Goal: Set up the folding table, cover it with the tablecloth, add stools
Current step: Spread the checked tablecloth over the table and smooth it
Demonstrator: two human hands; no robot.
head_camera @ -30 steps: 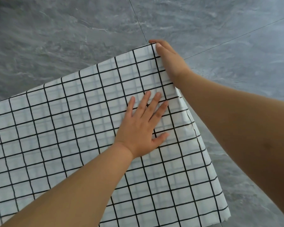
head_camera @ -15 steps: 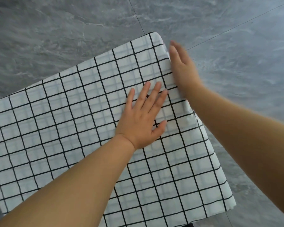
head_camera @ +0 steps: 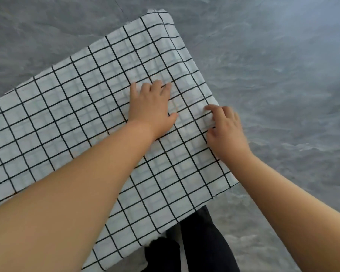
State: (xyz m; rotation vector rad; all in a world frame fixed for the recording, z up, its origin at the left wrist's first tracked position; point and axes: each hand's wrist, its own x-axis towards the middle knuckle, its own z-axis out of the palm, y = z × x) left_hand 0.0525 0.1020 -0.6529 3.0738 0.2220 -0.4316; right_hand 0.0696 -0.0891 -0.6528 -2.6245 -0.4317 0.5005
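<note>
Cloth (head_camera: 77, 114): checked, spread flat, right edge drooping.
Left hand (head_camera: 151, 107): my palm presses the cloth near that edge, fingers loosely spread.
Right hand (head_camera: 227, 132): curled at the cloth's right edge; too blurred to tell if it pinches.
Around: grey floor (head_camera: 283, 75); my dark trousers (head_camera: 204, 242) by the cloth's near corner.

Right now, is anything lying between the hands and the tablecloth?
Nothing visible does. The left hand rests on top of the tablecloth, and the right hand touches it at its right edge.
</note>
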